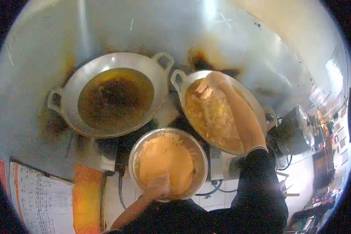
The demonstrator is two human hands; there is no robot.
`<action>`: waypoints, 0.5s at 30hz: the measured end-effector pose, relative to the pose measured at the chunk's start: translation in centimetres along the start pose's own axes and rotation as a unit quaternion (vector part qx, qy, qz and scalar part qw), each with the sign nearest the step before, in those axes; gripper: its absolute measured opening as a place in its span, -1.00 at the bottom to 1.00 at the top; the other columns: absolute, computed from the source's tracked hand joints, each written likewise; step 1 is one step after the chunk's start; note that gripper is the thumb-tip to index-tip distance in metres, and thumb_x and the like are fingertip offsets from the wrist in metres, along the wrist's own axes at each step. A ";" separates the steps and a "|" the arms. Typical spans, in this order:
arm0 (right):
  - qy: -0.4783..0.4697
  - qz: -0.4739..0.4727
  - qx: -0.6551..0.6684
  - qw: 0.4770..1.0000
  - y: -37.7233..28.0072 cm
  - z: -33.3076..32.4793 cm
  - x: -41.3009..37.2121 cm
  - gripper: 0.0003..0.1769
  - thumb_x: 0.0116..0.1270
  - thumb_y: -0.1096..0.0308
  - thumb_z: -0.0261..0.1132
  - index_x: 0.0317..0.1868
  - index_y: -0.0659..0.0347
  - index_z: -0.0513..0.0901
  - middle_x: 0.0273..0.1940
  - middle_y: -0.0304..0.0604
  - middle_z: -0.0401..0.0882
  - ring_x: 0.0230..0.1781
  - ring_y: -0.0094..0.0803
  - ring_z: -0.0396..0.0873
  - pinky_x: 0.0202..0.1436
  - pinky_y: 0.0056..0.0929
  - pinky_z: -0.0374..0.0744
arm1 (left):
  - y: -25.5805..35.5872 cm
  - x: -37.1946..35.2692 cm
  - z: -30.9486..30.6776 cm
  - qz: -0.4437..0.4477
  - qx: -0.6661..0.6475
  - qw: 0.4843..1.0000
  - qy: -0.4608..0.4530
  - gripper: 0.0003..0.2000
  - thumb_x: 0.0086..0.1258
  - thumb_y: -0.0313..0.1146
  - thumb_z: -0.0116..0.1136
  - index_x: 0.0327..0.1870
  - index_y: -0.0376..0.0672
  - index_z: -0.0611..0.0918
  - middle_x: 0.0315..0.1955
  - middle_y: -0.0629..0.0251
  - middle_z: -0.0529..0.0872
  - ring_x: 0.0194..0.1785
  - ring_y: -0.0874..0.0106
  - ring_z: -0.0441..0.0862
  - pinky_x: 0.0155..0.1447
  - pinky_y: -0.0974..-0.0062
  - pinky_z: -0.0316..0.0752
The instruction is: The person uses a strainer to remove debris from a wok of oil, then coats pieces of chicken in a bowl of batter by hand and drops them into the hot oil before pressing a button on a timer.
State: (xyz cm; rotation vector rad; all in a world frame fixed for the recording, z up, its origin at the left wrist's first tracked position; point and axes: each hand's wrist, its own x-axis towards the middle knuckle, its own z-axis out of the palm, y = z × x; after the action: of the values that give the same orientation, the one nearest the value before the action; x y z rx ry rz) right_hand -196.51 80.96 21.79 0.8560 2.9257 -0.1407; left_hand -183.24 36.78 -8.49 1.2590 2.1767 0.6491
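Observation:
My right hand [218,80] is above the right wok [251,91]. Its fingers are closed on a pale, flour-coated piece of food [204,89], held over bubbling oil; the exact kind does not show. Bubbles and foam hide much of what lies in that oil [218,117]. A metal bowl [202,156] of light orange-tan flour [165,158] stands in front of my body. At the bowl's near side, my left hand [158,186] reaches into the flour, blurred and dusted, with its fingertips hidden.
On the left stands a second wok [68,91] of dark, still oil [115,99]. A stained metal wall [144,27] rises behind both woks. Written sheets [41,201] and an orange panel [87,199] are at lower left. A dark metal vessel [296,130] sits at right.

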 end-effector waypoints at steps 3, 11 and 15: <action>0.079 -0.106 -0.138 0.982 5.4 4.8 8.4 -0.71 0.36 0.22 0.30 0.00 0.08 0.81 -0.01 0.06 0.79 -0.05 -0.08 0.77 0.06 -0.11 0.65 | -0.4 -0.8 -0.6 0.000 0.011 0.999 -0.033 -0.66 0.24 -0.17 0.24 -0.09 -0.23 0.71 -0.17 -0.08 0.78 -0.09 0.03 0.79 0.02 0.02 0.65; 0.176 -0.162 0.087 0.967 -2.3 -6.1 -17.7 -0.63 0.44 0.28 0.32 0.22 0.11 0.72 0.06 0.02 0.78 0.04 -0.11 0.75 0.18 -0.22 0.67 | 1.6 0.8 -6.2 -0.200 -0.016 0.977 -0.067 -0.51 0.28 -0.02 0.27 0.07 -0.23 0.73 -0.06 -0.15 0.78 0.01 -0.01 0.76 0.12 -0.01 0.62; 0.183 -0.184 0.164 0.952 -5.6 1.8 -27.8 -0.69 0.37 0.30 0.34 0.09 0.11 0.76 -0.01 0.03 0.79 0.02 0.01 0.73 0.21 -0.08 0.65 | -3.1 2.1 -4.4 0.010 0.064 0.997 0.030 -0.51 0.36 0.04 0.31 0.02 -0.26 0.72 -0.09 -0.13 0.77 0.00 -0.04 0.74 0.12 0.06 0.62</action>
State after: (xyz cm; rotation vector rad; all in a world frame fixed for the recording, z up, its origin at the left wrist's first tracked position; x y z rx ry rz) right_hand -176.10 61.22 23.42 0.3811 3.4516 -0.5658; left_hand -188.97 36.64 -7.66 1.3438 2.2882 0.5704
